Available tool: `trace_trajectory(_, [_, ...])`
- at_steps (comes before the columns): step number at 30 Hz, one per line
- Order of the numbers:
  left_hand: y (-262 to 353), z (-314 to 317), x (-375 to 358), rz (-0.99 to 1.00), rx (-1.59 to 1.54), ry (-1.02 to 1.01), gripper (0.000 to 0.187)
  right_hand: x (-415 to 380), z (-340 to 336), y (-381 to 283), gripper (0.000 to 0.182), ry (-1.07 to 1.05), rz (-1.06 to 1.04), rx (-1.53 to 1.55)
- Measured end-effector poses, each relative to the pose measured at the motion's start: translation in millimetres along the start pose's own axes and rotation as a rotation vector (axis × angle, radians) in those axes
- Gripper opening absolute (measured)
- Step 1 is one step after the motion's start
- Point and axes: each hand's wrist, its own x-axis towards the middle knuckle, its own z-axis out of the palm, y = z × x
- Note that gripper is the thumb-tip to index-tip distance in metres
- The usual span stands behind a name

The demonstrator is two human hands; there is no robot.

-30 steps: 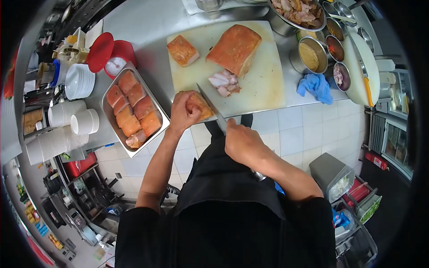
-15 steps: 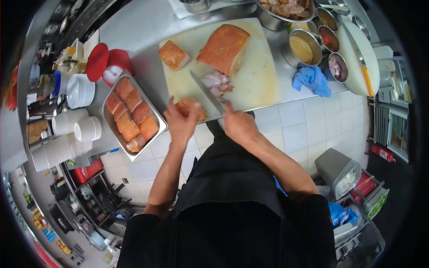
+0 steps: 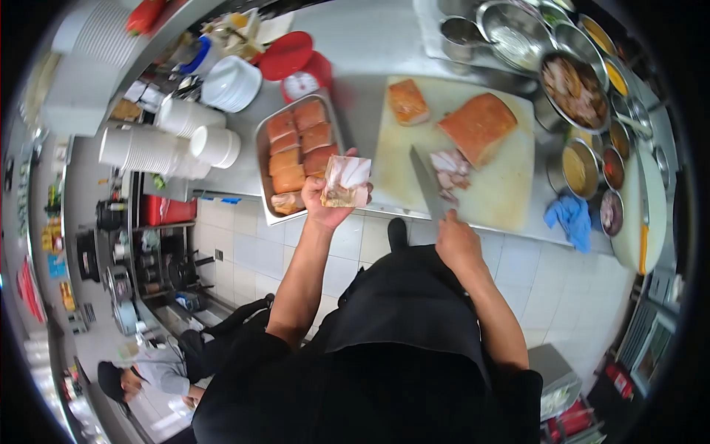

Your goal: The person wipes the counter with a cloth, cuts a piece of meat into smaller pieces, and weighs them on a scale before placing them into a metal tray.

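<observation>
Center of frame: your left hand (image 3: 330,202), half-curled, grips a squarish meat slab (image 3: 347,181), pale marbled face showing, fatty and ragged-edged. Right hand (image 3: 457,240) closed on the flat steel knife (image 3: 427,181), blade tip over the board (image 3: 399,152); handle mostly hidden.

Left hand (image 3: 330,200) holding meat piece (image 3: 346,181), knife (image 3: 427,183)

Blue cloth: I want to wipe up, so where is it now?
In the head view, the blue cloth lies right of the cutting board, near the front edge of the counter, just in front of the pot of tan paste.
</observation>
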Motion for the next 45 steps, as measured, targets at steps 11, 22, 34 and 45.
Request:
trace_trajectory(11, [65,-27,-30,0.199,0.027,0.284,0.060,-7,6,-3,0.029,0.071,0.036,-0.044])
trace_trajectory(22, [198,-59,-25,0.306,1.545,0.547,0.100,-3,8,-2,0.033,0.087,0.053,-0.031])
trace_trajectory(34, [188,-83,91,0.542,1.980,0.203,0.086,-5,9,-11,0.030,0.127,0.095,-0.062])
trace_trajectory(45, [100,-16,79,0.719,1.800,0.277,0.078,-23,8,1,0.027,0.260,0.097,0.064])
